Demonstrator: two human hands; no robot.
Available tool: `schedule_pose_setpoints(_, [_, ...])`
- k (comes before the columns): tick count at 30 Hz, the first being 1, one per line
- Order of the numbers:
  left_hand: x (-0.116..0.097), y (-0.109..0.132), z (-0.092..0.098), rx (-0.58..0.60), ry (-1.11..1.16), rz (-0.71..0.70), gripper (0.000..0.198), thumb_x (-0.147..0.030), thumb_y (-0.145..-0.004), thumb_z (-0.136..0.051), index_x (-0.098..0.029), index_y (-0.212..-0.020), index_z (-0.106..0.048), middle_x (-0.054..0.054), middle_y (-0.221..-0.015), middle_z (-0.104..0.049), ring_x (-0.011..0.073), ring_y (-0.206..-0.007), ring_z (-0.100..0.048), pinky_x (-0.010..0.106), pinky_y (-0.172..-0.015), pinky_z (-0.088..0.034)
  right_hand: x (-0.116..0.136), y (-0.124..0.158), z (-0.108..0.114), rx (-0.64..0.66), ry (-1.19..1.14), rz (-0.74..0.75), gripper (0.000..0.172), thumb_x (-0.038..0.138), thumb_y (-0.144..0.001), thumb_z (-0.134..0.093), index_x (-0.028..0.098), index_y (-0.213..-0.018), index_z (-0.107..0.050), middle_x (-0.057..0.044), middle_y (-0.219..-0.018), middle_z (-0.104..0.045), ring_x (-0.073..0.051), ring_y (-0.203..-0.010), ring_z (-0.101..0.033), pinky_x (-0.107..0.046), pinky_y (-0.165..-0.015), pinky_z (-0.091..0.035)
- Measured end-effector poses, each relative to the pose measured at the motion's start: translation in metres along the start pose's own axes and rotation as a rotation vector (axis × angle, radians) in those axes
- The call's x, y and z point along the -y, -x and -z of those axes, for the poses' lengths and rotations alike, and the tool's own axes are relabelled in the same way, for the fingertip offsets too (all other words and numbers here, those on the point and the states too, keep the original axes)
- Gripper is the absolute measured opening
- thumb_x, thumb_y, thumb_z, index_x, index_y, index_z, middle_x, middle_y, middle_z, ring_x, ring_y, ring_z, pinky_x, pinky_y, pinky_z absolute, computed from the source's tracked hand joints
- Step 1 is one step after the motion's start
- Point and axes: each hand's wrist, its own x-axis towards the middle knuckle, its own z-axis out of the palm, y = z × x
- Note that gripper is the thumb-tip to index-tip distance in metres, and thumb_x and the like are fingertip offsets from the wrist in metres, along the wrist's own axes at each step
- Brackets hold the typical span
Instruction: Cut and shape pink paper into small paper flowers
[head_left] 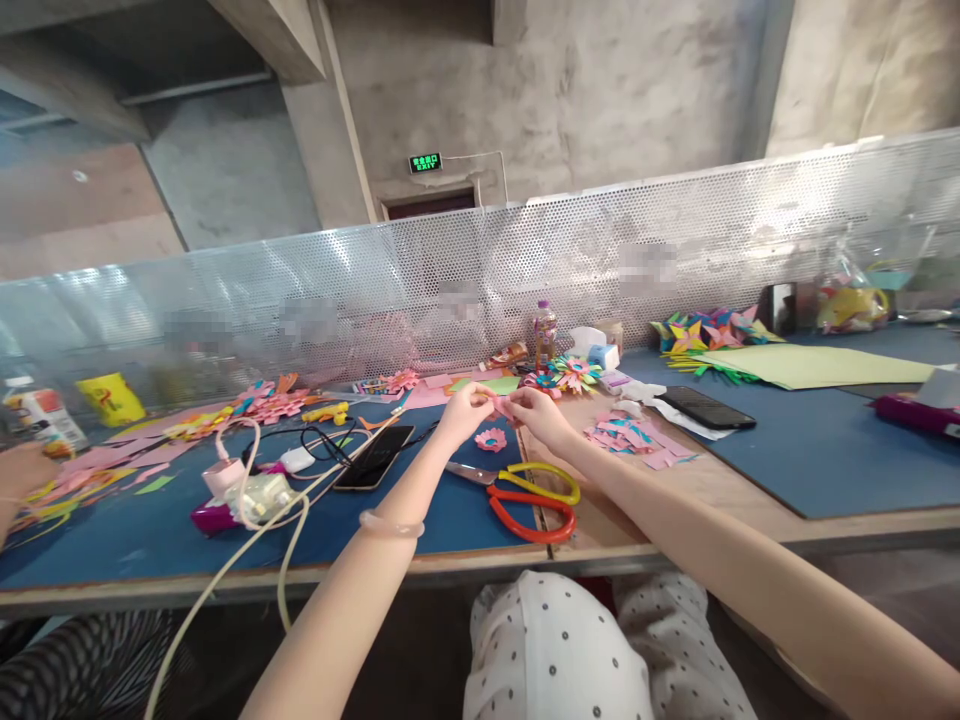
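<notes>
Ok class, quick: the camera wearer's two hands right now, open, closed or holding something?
Left hand: closed, pinching a bit of pink paper.
Right hand: closed, also pinching pink paper; whether it's one piece can't be told.

A perforated metal screen (562,255) stood along the back of a blue-topped table (825,450), with a bare concrete wall (600,90) behind it. High on the wall, a green exit sign (425,163) glowed. At far left, a yellow container (111,400) stood near a white-and-red carton (45,415). A dark phone (377,460) lay beside tangled black cables (324,443); a pale cable (217,585) ran over the front edge. Near the screen stood a purple-capped bottle (544,335). Farther right lay a black phone (707,408).
</notes>
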Motion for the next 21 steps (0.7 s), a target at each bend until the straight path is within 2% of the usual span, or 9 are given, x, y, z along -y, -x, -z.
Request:
schedule_pose_setpoints(4, [0.0009, -0.0015, 0.0002, -0.009, 0.078, 0.061, 0.011, -0.018, -0.074, -0.058, -0.015, -0.083, -0.053, 0.002, -0.07, -0.064, 0.0145, -0.065, -0.064, 0.034, -0.069, -0.053, 0.0065, 0.0019, 0.0004, -0.018, -0.041, -0.059, 0.023, 0.036, -0.072, -0.061, 0.015, -0.081, -0.054, -0.001, -0.07, -0.059, -0.011, -0.06, -0.055, -0.023, -0.054, -0.048])
schedule_pose_setpoints(8, [-0.0031, 0.0015, 0.0004, 0.005, 0.062, 0.093, 0.012, -0.02, -0.073, -0.061, -0.015, -0.081, -0.054, 0.004, -0.076, -0.065, 0.0153, -0.07, -0.064, 0.033, -0.069, -0.053, 0.0054, 0.0022, 0.0, 0.004, -0.04, -0.016, 0.022, 0.034, -0.073, -0.061, 0.016, -0.082, -0.053, 0.0, -0.069, -0.058, -0.011, -0.06, -0.054, -0.023, -0.053, -0.047])
schedule_pose_setpoints(11, [-0.0059, 0.0042, 0.0006, 0.032, 0.065, 0.11, 0.019, -0.025, -0.071, -0.065, -0.015, -0.082, -0.053, 0.005, -0.079, -0.066, 0.0163, -0.073, -0.064, 0.033, -0.068, -0.053, 0.0018, 0.0011, -0.0002, 0.019, -0.037, 0.026, 0.026, 0.035, -0.073, -0.061, 0.017, -0.089, -0.052, 0.0, -0.073, -0.059, -0.011, -0.062, -0.055, -0.022, -0.052, -0.047])
schedule_pose_setpoints(15, [-0.0052, 0.0041, 0.0016, 0.022, 0.11, 0.149, 0.025, -0.028, -0.067, -0.07, -0.013, -0.079, -0.054, 0.007, -0.077, -0.067, 0.0176, -0.074, -0.065, 0.034, -0.071, -0.052, -0.0001, 0.0005, 0.0001, -0.016, -0.018, 0.005, 0.037, 0.04, -0.073, -0.062, 0.017, -0.1, -0.052, -0.001, -0.075, -0.059, -0.012, -0.065, -0.057, -0.023, -0.051, -0.049])
schedule_pose_setpoints(18, [-0.0048, 0.0034, 0.0025, 0.012, 0.13, 0.171, 0.027, -0.026, -0.064, -0.073, -0.011, -0.08, -0.057, 0.008, -0.075, -0.068, 0.0174, -0.072, -0.065, 0.034, -0.072, -0.051, -0.0005, 0.0001, 0.0012, 0.047, 0.03, 0.002, 0.032, 0.042, -0.074, -0.06, 0.015, -0.092, -0.058, -0.004, -0.08, -0.062, -0.013, -0.068, -0.058, -0.022, -0.051, -0.048])
schedule_pose_setpoints(21, [-0.0058, 0.0041, 0.0032, 0.033, 0.109, 0.168, 0.031, -0.029, -0.063, -0.074, -0.01, -0.085, -0.063, 0.01, -0.081, -0.069, 0.0174, -0.074, -0.065, 0.032, -0.073, -0.05, -0.0028, -0.0022, 0.0029, 0.035, 0.057, 0.01, 0.026, 0.039, -0.074, -0.06, 0.014, -0.08, -0.061, -0.003, -0.074, -0.062, -0.012, -0.064, -0.056, -0.022, -0.052, -0.046])
